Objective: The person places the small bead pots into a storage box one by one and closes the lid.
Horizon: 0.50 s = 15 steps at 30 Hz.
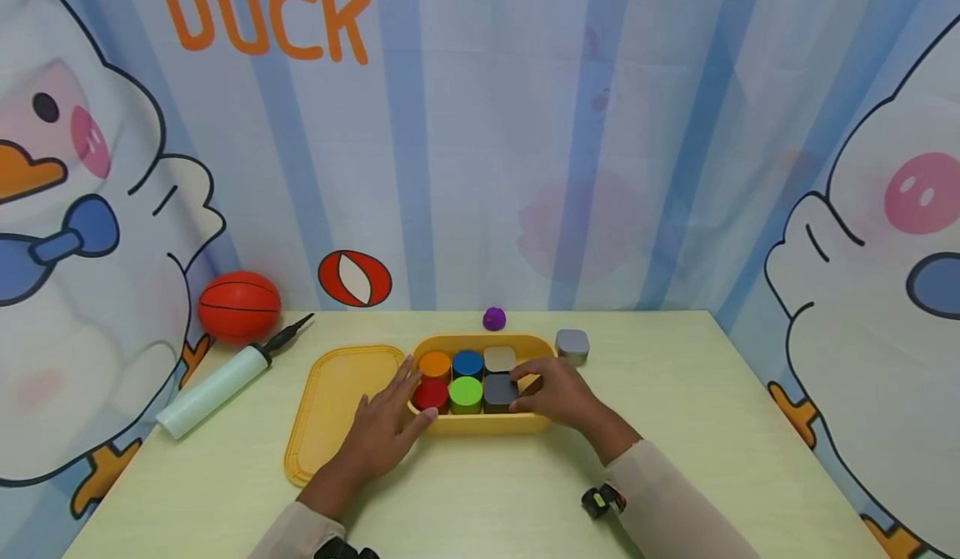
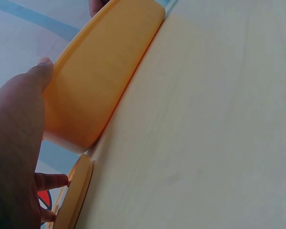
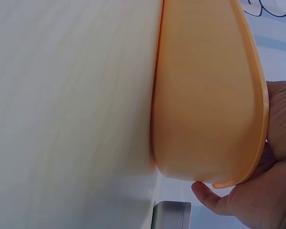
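dark-grey block (image 1: pixel 498 392) looks light, stiff; take opposite sides. your right hand (image 1: pixel 558 388) pinches it; your left hand (image 1: pixel 381 432), fingers extended, touches the yellow box (image 1: pixel 480 426).

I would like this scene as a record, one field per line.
Left hand: at yellow box, left end
Right hand: at its right end, grip unclear
Back row inside: orange piece, blue piece, beige piece
Front row inside: red piece, green piece, dark gray piece
Left of box: yellow lid, pump, red ball
Right of box: gray block
Behind box: purple object
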Tool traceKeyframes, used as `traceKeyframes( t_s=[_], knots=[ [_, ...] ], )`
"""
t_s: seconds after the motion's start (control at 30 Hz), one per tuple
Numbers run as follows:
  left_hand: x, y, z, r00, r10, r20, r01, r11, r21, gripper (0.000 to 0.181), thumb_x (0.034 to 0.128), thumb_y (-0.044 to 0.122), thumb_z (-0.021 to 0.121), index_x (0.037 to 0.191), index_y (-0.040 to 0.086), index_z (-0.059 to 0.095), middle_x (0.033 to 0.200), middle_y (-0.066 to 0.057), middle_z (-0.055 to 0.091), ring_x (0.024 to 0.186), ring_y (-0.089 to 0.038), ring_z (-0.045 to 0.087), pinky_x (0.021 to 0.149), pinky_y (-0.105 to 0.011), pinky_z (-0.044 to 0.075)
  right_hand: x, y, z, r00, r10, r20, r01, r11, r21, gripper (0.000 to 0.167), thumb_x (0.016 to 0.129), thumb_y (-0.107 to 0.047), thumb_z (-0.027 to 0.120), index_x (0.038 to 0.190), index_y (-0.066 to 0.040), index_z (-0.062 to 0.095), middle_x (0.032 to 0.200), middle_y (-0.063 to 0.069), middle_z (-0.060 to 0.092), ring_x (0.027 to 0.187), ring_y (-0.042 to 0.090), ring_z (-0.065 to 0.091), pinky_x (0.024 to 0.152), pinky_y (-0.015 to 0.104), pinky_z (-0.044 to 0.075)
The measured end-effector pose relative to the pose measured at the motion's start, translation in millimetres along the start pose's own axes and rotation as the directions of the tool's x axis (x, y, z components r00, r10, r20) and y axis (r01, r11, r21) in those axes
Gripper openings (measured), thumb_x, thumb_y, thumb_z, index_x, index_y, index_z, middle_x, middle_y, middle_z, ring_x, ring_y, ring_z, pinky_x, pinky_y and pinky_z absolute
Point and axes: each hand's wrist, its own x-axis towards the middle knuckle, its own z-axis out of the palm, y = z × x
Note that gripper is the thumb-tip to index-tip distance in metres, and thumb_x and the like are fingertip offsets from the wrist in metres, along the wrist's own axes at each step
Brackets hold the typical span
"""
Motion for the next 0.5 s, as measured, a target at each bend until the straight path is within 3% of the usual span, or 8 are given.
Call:
traceKeyframes(
  t_s=[0.23, 0.4, 0.5],
  knots=[
    [0.0, -0.6, 1.1, 1.000, 0.002, -0.005, -0.002, 1.000, 0.001, 0.079, 0.1103, 0.062, 0.051, 0.173, 0.018, 0.033, 0.186, 0.002, 0.014, 0.166, -0.040, 0.035, 0.123, -0.089, 0.017, -1.4, -2.0, -2.8, 1.000, -0.004, 0.003, 0.004, 1.000, 0.016, 0.041, 0.087, -0.005, 0.091, 0.126, -0.001, 0.079, 0.137, 0.019, 0.075, 0.096, 0.027, 0.084, 0.076, 0.036, 0.069],
    [0.2, -1.6, 2.1, 1.000, 0.008, -0.010, -0.008, 1.000, 0.003, 0.079, 0.1103, 0.063, 0.051, 0.173, 0.018, 0.033, 0.186, 0.002, 0.014, 0.165, -0.041, 0.036, 0.123, -0.089, 0.018, -2.9, 0.9, -11.8, 0.993, -0.114, -0.030, 0.114, 0.993, -0.023, 0.044, 0.090, -0.014, 0.091, 0.128, 0.003, 0.077, 0.132, 0.022, 0.075, 0.096, 0.029, 0.082, 0.077, 0.034, 0.068],
    [0.3, -2.1, 2.5, 1.000, 0.009, -0.011, -0.009, 1.000, 0.003, 0.079, 0.1104, 0.062, 0.051, 0.173, 0.018, 0.033, 0.186, 0.002, 0.014, 0.165, -0.040, 0.036, 0.122, -0.089, 0.018, -1.4, 6.5, -15.8, 0.975, -0.192, -0.110, 0.189, 0.981, -0.039, 0.037, 0.092, -0.018, 0.090, 0.122, 0.002, 0.080, 0.126, 0.020, 0.078, 0.094, 0.026, 0.080, 0.082, 0.039, 0.069]
  ],
)
